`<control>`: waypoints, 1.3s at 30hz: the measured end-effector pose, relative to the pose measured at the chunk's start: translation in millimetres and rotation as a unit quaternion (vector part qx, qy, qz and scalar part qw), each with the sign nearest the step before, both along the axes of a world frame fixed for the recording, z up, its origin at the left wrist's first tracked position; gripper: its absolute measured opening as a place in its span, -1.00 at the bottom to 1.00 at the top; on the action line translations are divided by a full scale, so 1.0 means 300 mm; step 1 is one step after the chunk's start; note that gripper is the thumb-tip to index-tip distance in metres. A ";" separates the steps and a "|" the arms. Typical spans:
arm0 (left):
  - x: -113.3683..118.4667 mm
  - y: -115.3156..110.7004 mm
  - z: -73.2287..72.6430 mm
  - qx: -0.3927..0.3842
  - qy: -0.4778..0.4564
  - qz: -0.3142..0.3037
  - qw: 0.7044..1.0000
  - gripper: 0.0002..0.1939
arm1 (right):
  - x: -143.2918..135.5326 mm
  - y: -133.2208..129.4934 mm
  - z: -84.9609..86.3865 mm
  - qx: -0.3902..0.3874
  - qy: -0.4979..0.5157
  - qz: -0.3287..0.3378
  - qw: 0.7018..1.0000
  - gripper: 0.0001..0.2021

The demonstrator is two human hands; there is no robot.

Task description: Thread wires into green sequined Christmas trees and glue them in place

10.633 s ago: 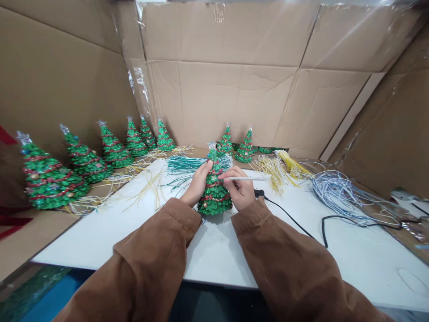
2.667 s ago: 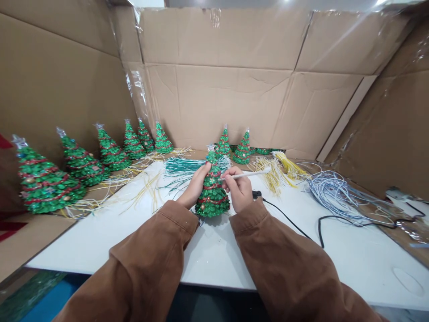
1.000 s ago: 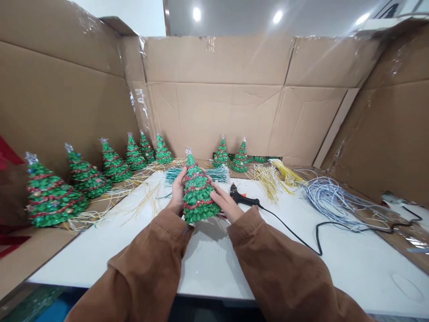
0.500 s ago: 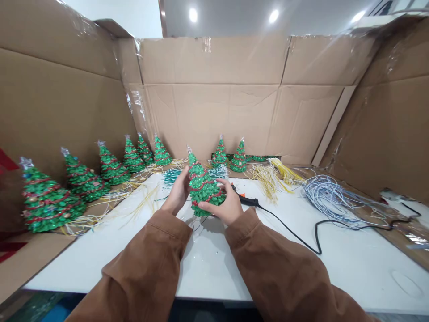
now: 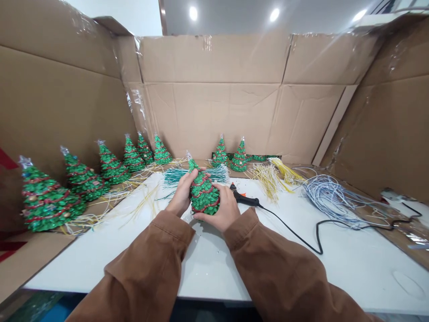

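Note:
Between my two hands is a small green Christmas tree with red garlands and a pale star on top, tilted slightly to the left. My left hand is closed around its left side, thumb on the front near the upper part. Lower down, my right hand grips the right side and base, with the thumb along the bottom edge. Just right of that hand a black glue gun lies on the white tabletop. Behind the tree is a bundle of green-and-white wires, partly hidden by my hands.
Several finished-looking trees line the left edge, and two more trees stand at the back. Yellow and white wires and a coil of bluish wire lie right. A black cord crosses the table. Cardboard walls enclose it.
The tree has turned and dipped a little in my hands. My left thumb now lies across its front, and my right thumb has shifted down to the base.

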State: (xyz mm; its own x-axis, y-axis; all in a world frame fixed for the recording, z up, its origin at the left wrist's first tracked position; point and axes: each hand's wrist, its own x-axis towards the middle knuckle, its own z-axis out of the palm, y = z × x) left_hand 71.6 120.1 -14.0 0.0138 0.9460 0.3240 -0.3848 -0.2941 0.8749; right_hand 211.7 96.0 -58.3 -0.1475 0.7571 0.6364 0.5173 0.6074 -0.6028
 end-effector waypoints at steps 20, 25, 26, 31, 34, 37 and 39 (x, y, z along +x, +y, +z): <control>-0.032 0.007 -0.010 -0.020 -0.040 -0.072 0.996 -0.57 | 0.004 0.019 0.018 -0.166 0.188 0.220 0.943 -0.13; -0.025 0.016 -0.006 -0.010 0.003 -0.002 1.000 -0.53 | 0.004 0.010 0.030 -0.071 0.163 0.094 0.980 -0.27; -0.022 0.018 -0.008 -0.012 0.010 0.007 1.000 -0.51 | 0.004 0.011 0.028 -0.045 0.154 0.073 0.984 -0.28; -0.001 0.021 -0.018 -0.032 0.007 0.004 0.999 -0.46 | -0.004 0.015 0.011 0.007 0.115 0.006 0.993 -0.31; 0.006 0.020 -0.022 -0.042 -0.001 0.013 0.999 -0.48 | -0.011 0.010 0.005 -0.011 0.103 -0.001 0.995 -0.28; 0.007 0.028 -0.035 -0.042 -0.006 0.023 0.999 -0.47 | -0.013 0.006 0.003 -0.024 0.089 0.002 0.996 -0.24; 0.006 0.036 -0.046 -0.035 -0.006 0.029 0.999 -0.46 | -0.011 0.007 -0.001 -0.028 0.078 0.004 0.997 -0.21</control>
State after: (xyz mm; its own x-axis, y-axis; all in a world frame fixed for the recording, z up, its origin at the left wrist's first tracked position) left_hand 73.6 130.9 -27.8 -0.0451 0.9656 0.2561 -0.3793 -0.2537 0.8898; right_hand 208.3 98.1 -58.8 -0.0562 0.7917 0.6084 0.4104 0.5738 -0.7088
